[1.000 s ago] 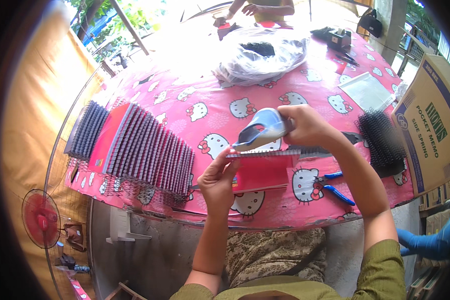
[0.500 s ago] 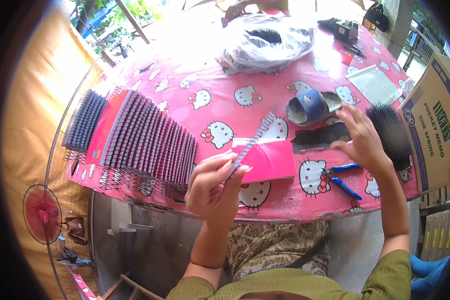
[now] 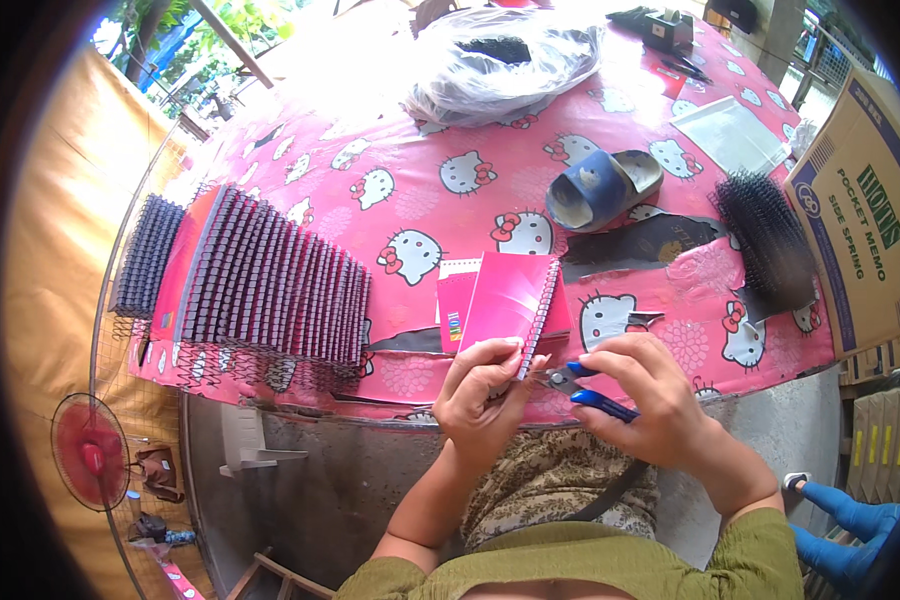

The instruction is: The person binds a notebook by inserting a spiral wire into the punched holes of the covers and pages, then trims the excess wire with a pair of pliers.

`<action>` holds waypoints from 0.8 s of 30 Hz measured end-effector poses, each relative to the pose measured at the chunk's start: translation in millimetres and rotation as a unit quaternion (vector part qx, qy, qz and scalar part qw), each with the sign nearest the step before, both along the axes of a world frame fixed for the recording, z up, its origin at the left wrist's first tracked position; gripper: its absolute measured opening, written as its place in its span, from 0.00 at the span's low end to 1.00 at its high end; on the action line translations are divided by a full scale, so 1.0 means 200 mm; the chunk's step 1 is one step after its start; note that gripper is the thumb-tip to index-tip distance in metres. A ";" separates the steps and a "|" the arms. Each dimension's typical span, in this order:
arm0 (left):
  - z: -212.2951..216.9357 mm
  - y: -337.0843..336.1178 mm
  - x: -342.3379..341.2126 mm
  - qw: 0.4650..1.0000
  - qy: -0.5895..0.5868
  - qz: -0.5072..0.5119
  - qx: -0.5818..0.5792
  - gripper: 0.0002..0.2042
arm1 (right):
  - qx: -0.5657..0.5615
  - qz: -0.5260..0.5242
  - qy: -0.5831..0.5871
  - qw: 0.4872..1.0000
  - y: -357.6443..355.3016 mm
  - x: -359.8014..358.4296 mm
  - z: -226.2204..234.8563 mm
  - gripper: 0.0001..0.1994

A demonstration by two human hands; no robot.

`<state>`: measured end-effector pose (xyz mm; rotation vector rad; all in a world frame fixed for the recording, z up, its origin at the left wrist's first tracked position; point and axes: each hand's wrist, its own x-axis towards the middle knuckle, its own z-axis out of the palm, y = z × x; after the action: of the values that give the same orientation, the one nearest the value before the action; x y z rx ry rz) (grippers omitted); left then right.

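Observation:
My left hand (image 3: 480, 395) pinches the lower end of a pink spiral notebook (image 3: 505, 300), tilted with its wire coil running down the right edge. Blue-handled pliers (image 3: 602, 404) are in my right hand (image 3: 655, 395), their jaws at the coil's bottom end beside my left fingertips. Whether the jaws grip the wire is too small to make out. Beneath the notebook lie more pink covers (image 3: 455, 308) and white sheets with punched holes, partly hidden by it.
A tall row of bound notebooks (image 3: 270, 280) stands left, beside grey coils (image 3: 148, 255). Black coils (image 3: 760, 240) and a carton (image 3: 860, 220) are at right. A blue slipper (image 3: 590, 190), a clear plastic tray (image 3: 732, 135) and a plastic bag (image 3: 510, 85) lie farther back.
My right hand, open and empty before, has picked the pliers off the table and brought them to the coil. The notebook in my left hand has turned from edge-on to cover-up.

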<state>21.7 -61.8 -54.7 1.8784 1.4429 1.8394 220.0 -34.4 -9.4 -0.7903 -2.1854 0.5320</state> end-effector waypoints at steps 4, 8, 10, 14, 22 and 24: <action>0.00 -0.01 0.00 1.000 -0.019 -0.010 0.007 0.12 | -0.031 0.026 -0.018 0.999 -0.01 -0.05 0.01 0.22; -0.02 -0.01 -0.02 0.997 0.016 -0.015 0.069 0.11 | -0.552 0.147 0.043 0.820 0.10 0.01 0.01 0.16; -0.01 0.01 -0.01 0.995 0.030 -0.016 0.096 0.10 | -0.670 0.168 0.130 0.712 0.12 0.01 -0.02 0.16; -0.01 -0.01 -0.04 0.998 0.003 0.015 0.061 0.13 | -0.406 0.076 -0.018 0.910 0.09 0.05 0.03 0.19; 0.10 0.00 -0.09 0.999 -0.008 -0.041 0.018 0.12 | 0.116 -0.095 -0.203 0.968 0.15 0.03 0.13 0.31; 0.19 -0.01 -0.13 0.998 0.046 -0.032 0.019 0.09 | 0.216 0.037 -0.181 0.959 0.18 -0.18 0.27 0.30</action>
<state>-5.0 -64.6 -16.8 2.0283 1.3667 1.7858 183.6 1.1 44.9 -0.6010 -2.5461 -0.0747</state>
